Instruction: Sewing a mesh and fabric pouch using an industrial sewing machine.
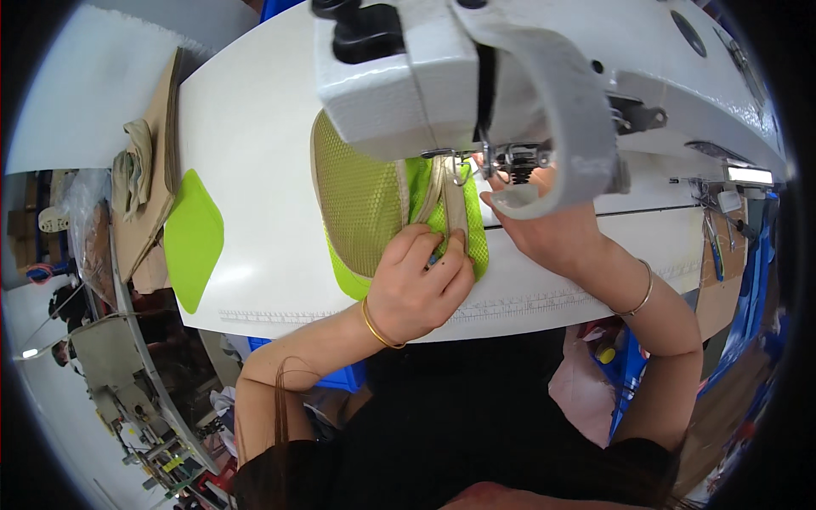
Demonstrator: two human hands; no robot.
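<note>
On white tabletop (263, 161), under one white sewing machine (387, 98): one lime-green and beige mesh fabric piece (357, 191), one flat beige fabric strip (456, 208) at its right part. Two hands. Left hand (421, 285): fingers half curled, fingertips on strip; pinching or just pressing, cannot tell. Right hand (552, 234): right of mesh piece, fingers partly hidden behind machine; openness, hold cannot tell. Two thin bracelets, one gold-coloured (374, 327), one silvery (643, 293). One flat lime-green panel (194, 242), tabletop's left edge.

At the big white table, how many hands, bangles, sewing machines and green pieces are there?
Hands: 2
Bangles: 2
Sewing machine: 1
Green mesh piece: 1
Flat green piece: 1
Total: 7
</note>
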